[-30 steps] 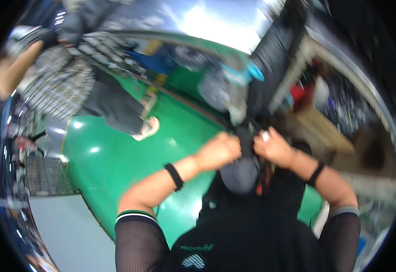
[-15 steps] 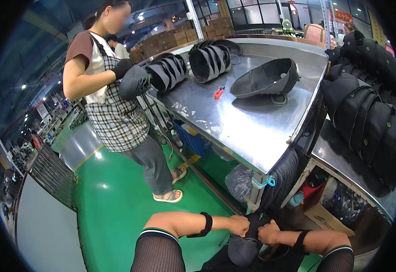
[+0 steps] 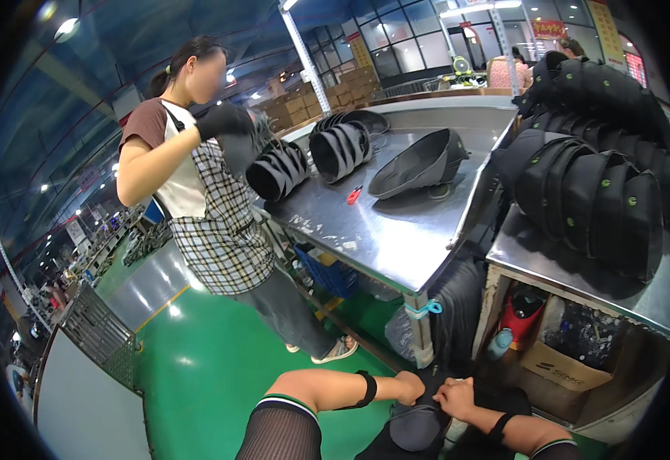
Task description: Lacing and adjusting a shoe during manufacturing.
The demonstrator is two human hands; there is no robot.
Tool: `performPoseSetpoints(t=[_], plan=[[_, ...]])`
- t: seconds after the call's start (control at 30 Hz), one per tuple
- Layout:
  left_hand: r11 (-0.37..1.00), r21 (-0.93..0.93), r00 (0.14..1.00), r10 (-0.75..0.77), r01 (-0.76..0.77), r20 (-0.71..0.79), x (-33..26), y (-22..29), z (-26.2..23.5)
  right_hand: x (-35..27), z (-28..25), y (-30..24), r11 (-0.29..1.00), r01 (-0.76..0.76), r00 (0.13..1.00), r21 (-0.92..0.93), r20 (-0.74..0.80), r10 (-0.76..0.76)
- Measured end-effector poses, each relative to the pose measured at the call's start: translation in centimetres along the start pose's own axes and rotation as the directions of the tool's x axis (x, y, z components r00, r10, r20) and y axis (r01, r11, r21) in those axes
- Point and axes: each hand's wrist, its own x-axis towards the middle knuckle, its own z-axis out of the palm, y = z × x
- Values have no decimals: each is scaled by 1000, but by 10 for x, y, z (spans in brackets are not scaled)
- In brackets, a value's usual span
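Low in front of me is a black shoe upper (image 3: 415, 431), its rounded toe toward me and a dark lace across its top. My left hand (image 3: 409, 389) is closed at the upper's left edge, its fingertips partly hidden. My right hand (image 3: 456, 398) is at the opposite edge, with bent fingers pressed together over the opening. Whether it pinches the lace or the edge is too small to make out. Dark straps circle both my forearms.
A metal table (image 3: 396, 249) ahead carries nested grey-black uppers (image 3: 340, 151), a single upper (image 3: 419, 165) and a red-handled tool (image 3: 355, 195). Stacked black uppers (image 3: 580, 199) fill the right bench, above a cardboard box (image 3: 565, 364). A co-worker (image 3: 197, 169) stands at left, handling an upper.
My view has shifted, so the table sits lower and further left. My right fingers have lifted and uncurled slightly; my left stays at the upper. The co-worker's gloved hand and upper have risen.
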Motion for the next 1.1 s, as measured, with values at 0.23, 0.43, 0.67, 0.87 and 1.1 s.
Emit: performPoseSetpoints(t=[0.23, 0.43, 0.67, 0.87, 1.1], plan=[[906, -422, 988, -100, 41, -120, -6, -7, 28, -20, -7, -29, 957, 57, 995, 285, -94, -31], [403, -850, 830, -297, -338, -472, -24, 5, 34, -53, 3, -99, 806, 368, 929, 463, -155, -336], [127, -828, 624, -598, -546, -503, -35, 9, -3, 19, -30, -47, 81, -375, 925, 923, 379, -33], [310, -875, 631, -607, -371, -483, -76, 3, 6, 34, -83, 49, -150, -117, 819, 982, 181, 545], [763, -605, 600, -378, -230, -705, -43, 44, -3, -41, -121, 122, -176, -34, 621, 984, 159, 767]])
